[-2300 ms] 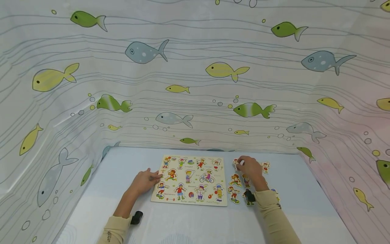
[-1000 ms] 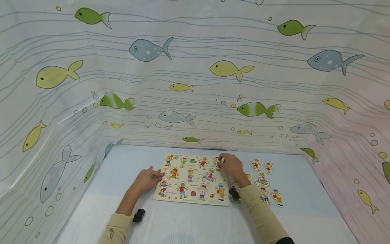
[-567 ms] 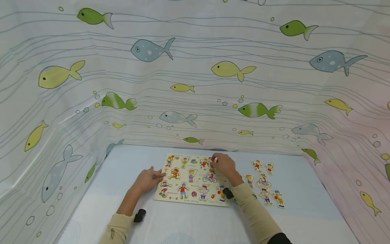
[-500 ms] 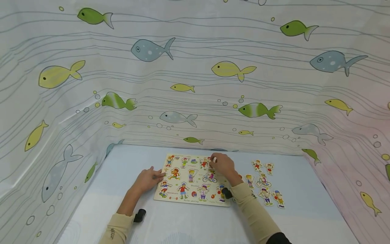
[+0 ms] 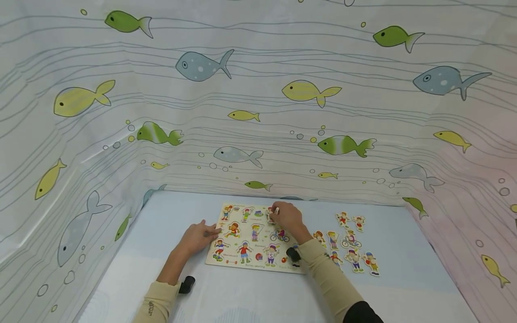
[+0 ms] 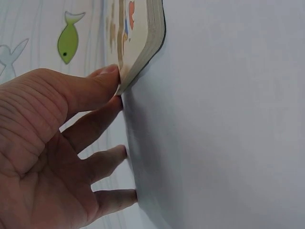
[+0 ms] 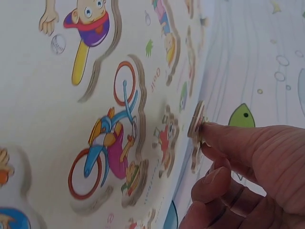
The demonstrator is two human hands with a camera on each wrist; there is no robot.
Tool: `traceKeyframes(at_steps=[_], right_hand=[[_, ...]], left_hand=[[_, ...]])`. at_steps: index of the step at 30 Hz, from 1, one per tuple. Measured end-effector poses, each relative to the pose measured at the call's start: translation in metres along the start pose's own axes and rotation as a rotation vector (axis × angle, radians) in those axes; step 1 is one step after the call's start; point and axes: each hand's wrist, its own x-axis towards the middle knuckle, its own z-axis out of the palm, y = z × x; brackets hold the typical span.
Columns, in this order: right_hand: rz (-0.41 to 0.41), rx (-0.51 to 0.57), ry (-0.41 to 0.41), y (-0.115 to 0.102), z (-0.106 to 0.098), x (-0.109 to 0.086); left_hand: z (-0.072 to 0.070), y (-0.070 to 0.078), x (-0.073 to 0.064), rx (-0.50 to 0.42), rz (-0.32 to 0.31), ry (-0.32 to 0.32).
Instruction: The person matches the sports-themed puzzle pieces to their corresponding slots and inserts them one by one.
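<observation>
A cream wooden puzzle board [image 5: 242, 264], printed with children doing sports, lies on the table. In the head view my left hand [image 5: 198, 237] is at the board's left edge. The left wrist view shows its thumb on that edge, with the other fingers spread and their tips at the table surface. My right hand [image 5: 290, 220] is over the board's upper right part. Between thumb and fingers it pinches a thin wooden puzzle piece [image 7: 196, 125], seen nearly edge-on in the right wrist view; its picture is mostly hidden. Recessed outlines such as the cyclist [image 7: 107, 138] show beside it.
To the right of the board, several loose puzzle pieces lie on the light blue table, among them a cyclist piece [image 5: 351, 239] and a piece in yellow clothing [image 5: 370, 264]. A fish-printed curtain [image 5: 250, 134] encloses the table's back and sides.
My right hand has moved left from the loose pieces, carrying one piece to the board's top right corner and then farther left across its upper part. The left hand stays at the board's edge.
</observation>
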Motion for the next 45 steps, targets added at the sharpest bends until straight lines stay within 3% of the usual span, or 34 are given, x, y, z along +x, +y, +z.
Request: traceKeyframes(at_steps=[18,23,30,45], right_hand=[[-0.039,-0.01,0.014,-0.037,0.014,0.01],[-0.013,-0.016,-0.009,-0.041,0.021,0.015],[-0.053,-0.009,-0.009,-0.042,0.032,0.024],[-0.001,-0.085,-0.097,-0.058,0.039,0.038]], left_hand=[[-0.001,-0.004,-0.001,-0.013,0.008,0.008],[0.002,-0.004,0.0,-0.027,-0.016,0.001],[0.001,-0.003,0.001,-0.042,-0.027,0.005],[0.002,-0.003,-0.001,-0.035,-0.002,0.012]])
